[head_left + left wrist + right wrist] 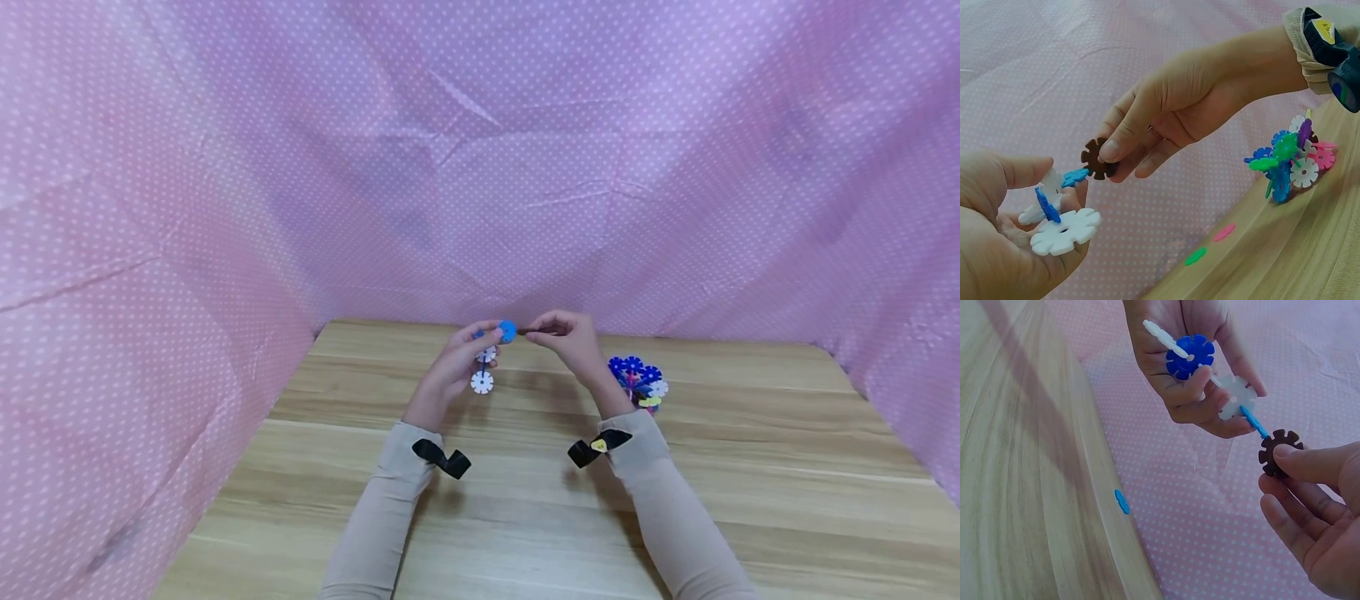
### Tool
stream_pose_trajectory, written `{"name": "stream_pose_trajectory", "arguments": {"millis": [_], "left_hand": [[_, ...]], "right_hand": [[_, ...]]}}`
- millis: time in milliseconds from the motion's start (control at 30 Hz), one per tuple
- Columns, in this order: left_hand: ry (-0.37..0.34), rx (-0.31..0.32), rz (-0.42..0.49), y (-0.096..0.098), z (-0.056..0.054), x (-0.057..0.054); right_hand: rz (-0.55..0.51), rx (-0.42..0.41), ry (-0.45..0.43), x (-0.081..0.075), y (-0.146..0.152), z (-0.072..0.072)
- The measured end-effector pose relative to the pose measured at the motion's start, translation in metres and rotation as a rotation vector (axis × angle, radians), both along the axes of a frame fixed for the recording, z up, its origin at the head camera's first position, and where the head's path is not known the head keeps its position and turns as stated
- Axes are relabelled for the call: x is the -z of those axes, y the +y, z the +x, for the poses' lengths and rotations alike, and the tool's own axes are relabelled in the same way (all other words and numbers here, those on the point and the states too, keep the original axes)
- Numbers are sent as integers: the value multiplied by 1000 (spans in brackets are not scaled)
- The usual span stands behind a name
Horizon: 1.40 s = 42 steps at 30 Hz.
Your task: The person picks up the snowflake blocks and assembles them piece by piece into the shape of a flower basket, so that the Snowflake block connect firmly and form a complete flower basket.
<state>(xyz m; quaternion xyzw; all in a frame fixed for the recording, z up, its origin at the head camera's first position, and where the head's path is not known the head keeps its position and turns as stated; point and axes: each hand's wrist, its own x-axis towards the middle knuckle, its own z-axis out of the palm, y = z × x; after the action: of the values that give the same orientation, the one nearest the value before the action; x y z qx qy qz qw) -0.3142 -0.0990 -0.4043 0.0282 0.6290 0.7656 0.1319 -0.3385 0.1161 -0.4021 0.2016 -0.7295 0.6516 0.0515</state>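
In front of the cloth, my left hand (450,362) holds a short chain of notched plastic discs by its far end. The chain joins a white disc (1065,232), a dark blue disc (1184,365), another white disc (1235,397) and a light blue disc (507,332). My right hand (576,346) pinches a brown notched disc (1092,157) between thumb and fingers. The brown disc's edge meets the light blue disc's outer edge in the right wrist view. Both hands are raised over the table's far side.
A built cluster of many-coloured discs (1282,175) stands on the wooden table (750,475), beside my right forearm. Loose pink (1224,232), green (1195,256) and light blue (1122,501) discs lie near the table's edge. Pink dotted cloth (480,167) hangs behind and at both sides.
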Motion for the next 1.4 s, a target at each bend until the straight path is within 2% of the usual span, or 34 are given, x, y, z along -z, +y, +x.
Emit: {"name": "stream_pose_trajectory", "arguments": {"millis": [400,833,1033,1267,1400], "left_hand": [[8,9,6,0,-3,3],[-14,-52,6,4,-2,3],[-9,-32,6,4,-1,5],[30,-4,0,4,-1,7],[63,-7,-17,4,-2,7]], "right_hand": [[23,26,23,0,-4,1],[85,63,62,0,-6,2],[58,48,43,3,-6,0],[14,30,60,7,-3,-2],[13,25,91,0,-2,4]]}}
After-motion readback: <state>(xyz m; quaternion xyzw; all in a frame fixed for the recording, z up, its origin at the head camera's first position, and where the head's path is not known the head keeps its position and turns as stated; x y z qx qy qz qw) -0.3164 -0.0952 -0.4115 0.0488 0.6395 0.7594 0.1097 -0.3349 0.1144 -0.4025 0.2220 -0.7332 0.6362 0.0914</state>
